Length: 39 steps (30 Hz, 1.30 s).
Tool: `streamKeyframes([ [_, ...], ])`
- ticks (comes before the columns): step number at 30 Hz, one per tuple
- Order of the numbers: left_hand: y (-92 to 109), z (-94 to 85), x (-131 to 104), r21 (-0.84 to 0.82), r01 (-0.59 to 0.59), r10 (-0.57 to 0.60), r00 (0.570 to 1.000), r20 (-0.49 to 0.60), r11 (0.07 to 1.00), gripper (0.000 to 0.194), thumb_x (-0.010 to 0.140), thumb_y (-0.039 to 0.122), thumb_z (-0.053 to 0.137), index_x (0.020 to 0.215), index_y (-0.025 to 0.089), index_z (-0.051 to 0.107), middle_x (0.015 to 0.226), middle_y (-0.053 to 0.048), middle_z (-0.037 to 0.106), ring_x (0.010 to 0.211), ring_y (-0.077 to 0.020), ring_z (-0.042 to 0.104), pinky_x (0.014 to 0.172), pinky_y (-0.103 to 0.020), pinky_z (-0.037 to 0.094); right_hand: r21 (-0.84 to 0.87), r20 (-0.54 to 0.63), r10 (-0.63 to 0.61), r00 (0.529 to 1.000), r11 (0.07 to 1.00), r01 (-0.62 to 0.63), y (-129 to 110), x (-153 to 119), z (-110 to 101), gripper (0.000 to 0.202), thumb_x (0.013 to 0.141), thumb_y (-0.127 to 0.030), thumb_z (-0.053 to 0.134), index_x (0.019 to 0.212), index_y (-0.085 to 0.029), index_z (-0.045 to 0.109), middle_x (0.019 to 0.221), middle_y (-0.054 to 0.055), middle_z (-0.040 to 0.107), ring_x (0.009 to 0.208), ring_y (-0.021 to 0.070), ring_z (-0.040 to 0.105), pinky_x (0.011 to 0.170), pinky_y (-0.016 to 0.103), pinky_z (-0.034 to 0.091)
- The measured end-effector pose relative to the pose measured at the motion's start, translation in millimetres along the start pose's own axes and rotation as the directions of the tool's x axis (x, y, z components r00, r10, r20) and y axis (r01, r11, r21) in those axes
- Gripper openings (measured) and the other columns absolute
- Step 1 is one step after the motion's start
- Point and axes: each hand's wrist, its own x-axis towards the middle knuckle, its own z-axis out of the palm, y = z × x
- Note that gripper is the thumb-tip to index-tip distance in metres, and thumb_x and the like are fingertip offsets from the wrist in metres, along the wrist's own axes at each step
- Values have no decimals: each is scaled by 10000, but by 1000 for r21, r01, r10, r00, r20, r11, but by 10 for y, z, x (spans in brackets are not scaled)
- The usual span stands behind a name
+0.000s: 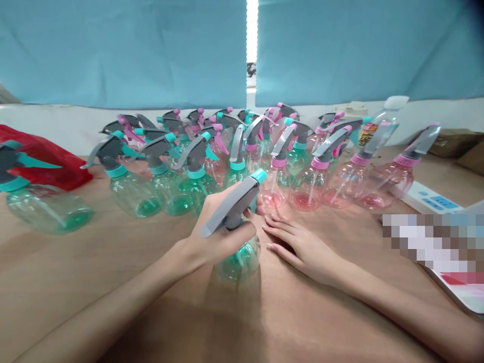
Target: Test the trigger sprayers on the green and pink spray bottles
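My left hand (209, 237) is wrapped round the neck of a green spray bottle (240, 259) with a grey and turquoise trigger head. The bottle's base is on or just above the table; I cannot tell which. My right hand (300, 247) rests low over the tabletop, its fingers stretched out and slightly apart, with nothing visible in it. Its fingertips are close to the held bottle and in front of a pink spray bottle (273, 194). Behind my left hand, another green spray bottle (204, 189) is partly covered.
Many green and pink spray bottles stand in rows across the wooden table (181, 322). One green bottle (49, 206) is apart at the left, near a red plastic bag (49, 159). A labelled clear bottle (385, 121) stands back right. A pixelated flat item (434, 247) lies at the right.
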Motion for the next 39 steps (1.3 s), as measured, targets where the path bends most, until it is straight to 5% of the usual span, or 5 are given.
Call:
streamKeyframes([
  [8, -17, -13, -3, 20, 0, 0, 1000, 3, 1000, 102, 640, 170, 495, 721, 220, 533, 662, 16, 582, 545, -138, 537, 491, -257, 449, 0, 5, -7, 1000, 1000, 7, 3, 6, 1, 449, 977, -424, 439, 1350, -201, 549, 1419, 102, 521, 1360, 279, 415, 1123, 516, 349],
  [15, -93, 15, 65, -173, 37, -33, 999, 31, 984, 429, 599, 105, 492, 987, 208, 644, 1067, -37, 697, 893, -217, 678, 886, -371, 566, -8, 13, 20, 1000, 1000, -19, -27, 10, -20, 450, 974, -413, 447, 1348, -184, 551, 1423, 110, 516, 1364, 282, 408, 1127, 512, 341],
  [31, -115, 51, -11, -152, 1, -2, 1000, -5, 988, 469, 688, 91, 549, 1126, 222, 653, 1203, -47, 675, 930, -221, 686, 853, -354, 585, -39, 28, 0, 1000, 999, 1, -2, 8, -16, 477, 984, -434, 410, 1352, -159, 543, 1437, 110, 498, 1368, 276, 403, 1126, 506, 348],
  [36, -131, 64, -40, -100, -2, -1, 999, -35, 995, 479, 710, 93, 556, 1162, 231, 635, 1190, -40, 687, 757, -179, 707, 781, -343, 605, -16, 22, 5, 1000, 1000, -5, -3, 3, -17, 465, 980, -429, 426, 1357, -183, 541, 1437, 103, 500, 1369, 277, 402, 1125, 510, 348],
  [39, -119, 68, -37, -120, -29, 24, 999, -41, 992, 484, 703, 73, 541, 1151, 226, 639, 1211, -54, 672, 966, -222, 690, 809, -326, 596, -13, 21, 10, 1000, 1000, -9, -2, 2, -14, 469, 978, -430, 431, 1355, -174, 543, 1439, 108, 497, 1369, 277, 401, 1127, 504, 345],
])
